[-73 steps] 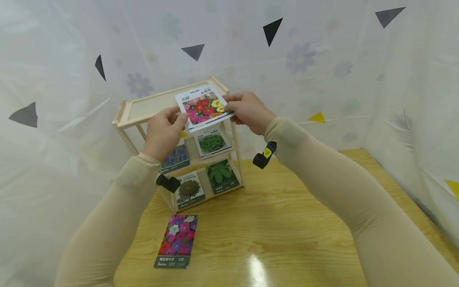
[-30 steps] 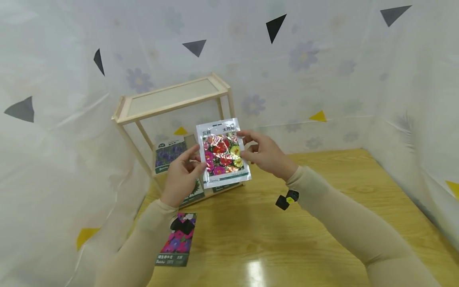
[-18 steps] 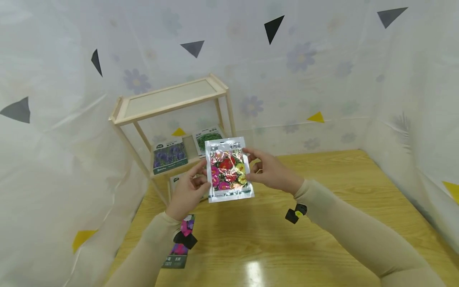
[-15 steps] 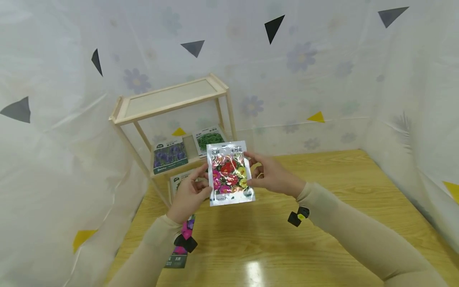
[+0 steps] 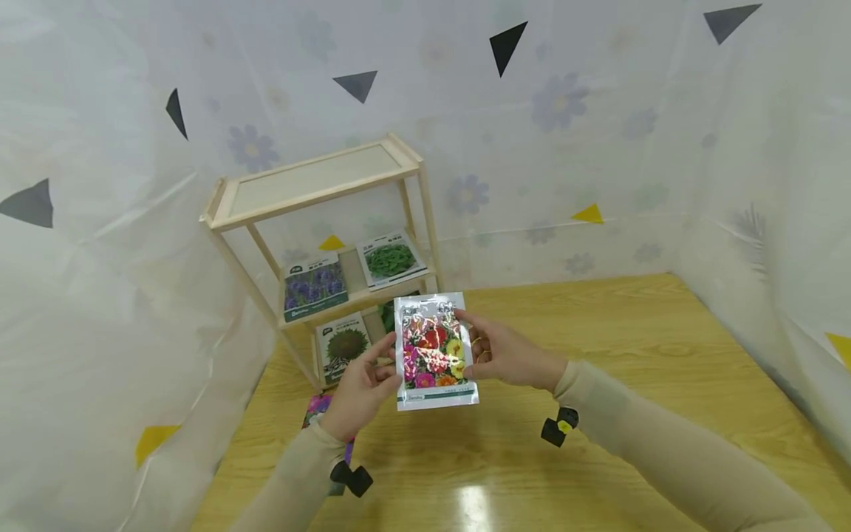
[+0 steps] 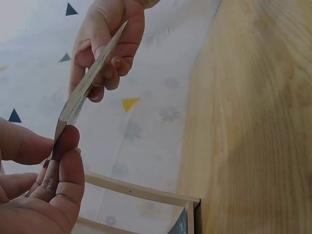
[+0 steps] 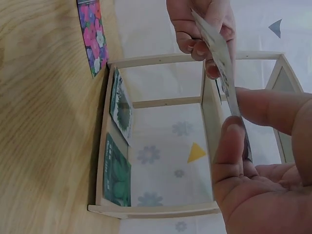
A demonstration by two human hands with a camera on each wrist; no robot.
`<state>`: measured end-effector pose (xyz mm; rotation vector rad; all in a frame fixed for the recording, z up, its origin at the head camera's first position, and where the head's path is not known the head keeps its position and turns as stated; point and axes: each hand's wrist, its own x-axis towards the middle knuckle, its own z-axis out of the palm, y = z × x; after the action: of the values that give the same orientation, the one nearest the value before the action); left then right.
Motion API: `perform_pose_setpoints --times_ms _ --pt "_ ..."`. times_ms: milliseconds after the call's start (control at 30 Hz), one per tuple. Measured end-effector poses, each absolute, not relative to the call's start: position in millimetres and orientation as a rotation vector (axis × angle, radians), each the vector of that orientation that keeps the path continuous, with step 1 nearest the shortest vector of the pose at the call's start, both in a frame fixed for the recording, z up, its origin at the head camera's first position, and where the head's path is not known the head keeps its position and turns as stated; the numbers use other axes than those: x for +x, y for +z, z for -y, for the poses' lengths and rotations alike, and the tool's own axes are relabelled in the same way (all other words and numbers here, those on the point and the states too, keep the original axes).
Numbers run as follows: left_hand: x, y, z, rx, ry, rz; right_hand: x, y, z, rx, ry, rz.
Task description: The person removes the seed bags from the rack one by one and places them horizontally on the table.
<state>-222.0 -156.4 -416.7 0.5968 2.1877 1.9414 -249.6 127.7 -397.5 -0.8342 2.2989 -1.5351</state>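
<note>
A shiny seed packet (image 5: pixel 435 355) with red, pink and yellow flowers is held up above the table, its printed face toward the head camera. My left hand (image 5: pixel 362 388) pinches its left edge between thumb and fingers. The opposite edge is pinched by my right hand (image 5: pixel 508 351). Seen from the left wrist, the packet (image 6: pixel 83 90) appears almost edge-on, spanning both hands. Behind it stands a small wooden shelf rack (image 5: pixel 312 203). A packet with pink and purple flowers (image 5: pixel 315 406) lies on the table, mostly hidden under my left wrist and forearm.
On the rack's middle shelf sit a lavender packet (image 5: pixel 315 288) and a green-leaf packet (image 5: pixel 392 260). The bottom shelf holds a sunflower packet (image 5: pixel 344 346) and a dark green packet (image 7: pixel 117 173), partly covered in the head view. Wood-grain table (image 5: pixel 598 443) extends rightward.
Both hands have brought the flower packet from over the rack's top down and toward me, slightly right. It now faces the head camera more squarely, and the middle-shelf packets are uncovered.
</note>
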Motion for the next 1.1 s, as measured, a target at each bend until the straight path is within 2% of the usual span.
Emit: perform_pose_setpoints --times_ms 567,733,1100 --pt "-216 -450 159 0.388 1.783 -2.309 -239 -449 -122 -0.714 -1.558 -2.233" --pt "-218 -456 160 0.395 1.759 -2.34 -239 -456 -118 -0.708 -1.549 -2.24" --pt "-209 -473 173 0.392 1.395 -2.604 -237 -480 -95 -0.769 -1.206 -2.442"
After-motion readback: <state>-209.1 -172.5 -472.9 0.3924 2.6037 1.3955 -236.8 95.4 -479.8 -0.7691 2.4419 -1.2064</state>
